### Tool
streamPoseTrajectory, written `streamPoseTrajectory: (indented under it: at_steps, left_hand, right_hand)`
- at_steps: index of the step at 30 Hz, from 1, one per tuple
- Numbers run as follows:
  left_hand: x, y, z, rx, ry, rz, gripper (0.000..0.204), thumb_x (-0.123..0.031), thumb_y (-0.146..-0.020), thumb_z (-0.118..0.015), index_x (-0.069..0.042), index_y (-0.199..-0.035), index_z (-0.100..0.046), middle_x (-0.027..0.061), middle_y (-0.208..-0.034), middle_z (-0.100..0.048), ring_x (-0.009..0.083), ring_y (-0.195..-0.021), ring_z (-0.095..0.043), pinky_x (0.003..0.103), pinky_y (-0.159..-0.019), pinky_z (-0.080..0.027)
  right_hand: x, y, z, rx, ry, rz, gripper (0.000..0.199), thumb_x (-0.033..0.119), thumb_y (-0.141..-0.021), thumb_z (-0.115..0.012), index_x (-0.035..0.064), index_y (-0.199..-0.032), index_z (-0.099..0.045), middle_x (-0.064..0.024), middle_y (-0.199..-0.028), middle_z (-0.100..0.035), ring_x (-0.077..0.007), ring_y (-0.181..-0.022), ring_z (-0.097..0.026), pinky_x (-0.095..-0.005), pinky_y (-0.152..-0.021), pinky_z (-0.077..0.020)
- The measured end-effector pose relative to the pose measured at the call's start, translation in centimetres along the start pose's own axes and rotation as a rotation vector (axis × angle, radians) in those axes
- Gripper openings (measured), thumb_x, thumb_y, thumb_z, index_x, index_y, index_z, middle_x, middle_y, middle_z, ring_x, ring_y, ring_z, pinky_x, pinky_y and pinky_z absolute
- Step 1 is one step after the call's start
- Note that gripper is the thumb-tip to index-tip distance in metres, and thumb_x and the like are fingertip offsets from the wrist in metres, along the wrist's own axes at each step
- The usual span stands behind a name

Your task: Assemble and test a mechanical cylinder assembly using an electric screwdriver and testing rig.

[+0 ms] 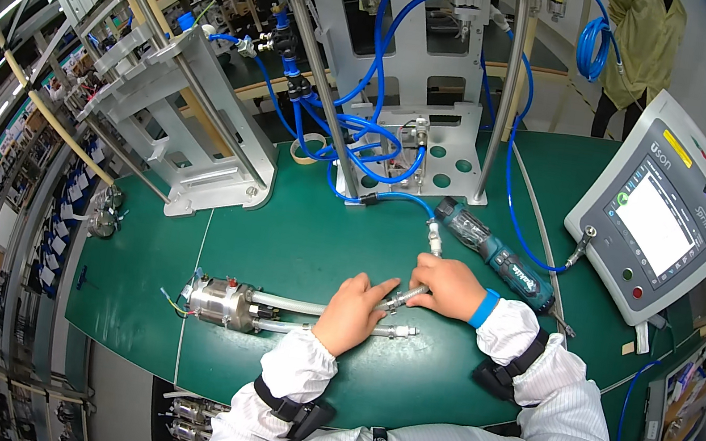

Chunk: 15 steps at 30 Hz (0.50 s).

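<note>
A silver metal cylinder (224, 303) with small wires at its left end lies on the green table. Two pale hoses run right from it, an upper hose (292, 304) and a lower hose (273, 326). My left hand (346, 314) is closed around the upper hose near its end, index finger stretched along it. The right hand (450, 288), a blue band at its wrist, pinches the metal fitting (400, 299) at that hose's end. Just below lies the lower hose's metal end fitting (399, 331), untouched. Beyond my right hand is a blue air line's white connector (434, 237).
A teal cordless screwdriver (497, 257) lies right of my right hand. Farther right stands a grey tester with a lit screen (659, 223). Metal fixture frames (226, 126) with coiled blue tubing (371, 155) stand at the back. A person in a khaki coat (644, 45) is behind.
</note>
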State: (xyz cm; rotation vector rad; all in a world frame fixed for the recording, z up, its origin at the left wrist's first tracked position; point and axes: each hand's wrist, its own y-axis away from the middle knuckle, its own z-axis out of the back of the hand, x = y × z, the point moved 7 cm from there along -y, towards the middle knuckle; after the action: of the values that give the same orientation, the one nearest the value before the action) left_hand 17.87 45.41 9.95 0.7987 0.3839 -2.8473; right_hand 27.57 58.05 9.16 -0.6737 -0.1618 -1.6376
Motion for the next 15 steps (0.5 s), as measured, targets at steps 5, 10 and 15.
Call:
streamPoseTrajectory:
  at_steps: [5,10,15]
  left_hand:
    - [0.0,-0.5,-0.9,0.146,-0.032,-0.064,0.053,-0.002,-0.077,-0.071,-0.020,-0.126,-0.063,0.0118,-0.091,-0.048,0.0303,-0.085,-0.051,0.039,-0.081,-0.047]
    - [0.2,-0.5,-1.0,0.138,-0.014,-0.063,0.052,-0.002,-0.077,-0.072,-0.022,-0.125,-0.064,0.0119,-0.091,-0.048,0.0304,-0.085,-0.051,0.040,-0.080,-0.047]
    - [0.8,-0.2,-1.1,0.118,-0.003,-0.053,0.052,-0.003,-0.077,-0.072,-0.023,-0.125,-0.064,0.0121,-0.091,-0.048,0.0306,-0.086,-0.052,0.040,-0.080,-0.047]
  right_hand:
    - [-0.2,0.1,-0.1,-0.017,-0.020,-0.031,0.032,0.030,-0.071,-0.082,0.0081,-0.086,-0.064,-0.0088,-0.085,-0.057,-0.0303,-0.075,-0.061,-0.0414,-0.065,-0.0478]
    - [0.5,1.0,3.3,-0.171,-0.089,-0.138,0.040,0.026,-0.071,-0.082,0.0084,-0.103,-0.063,-0.0093,-0.093,-0.061,-0.0268,-0.078,-0.065,-0.0378,-0.070,-0.0519]
    - [-1.8,4.3,9.4,-0.352,0.177,-0.386,0.034,0.025,-0.077,-0.077,0.0054,-0.103,-0.067,-0.0131,-0.095,-0.065,-0.0339,-0.088,-0.064,-0.0419,-0.075,-0.0522]
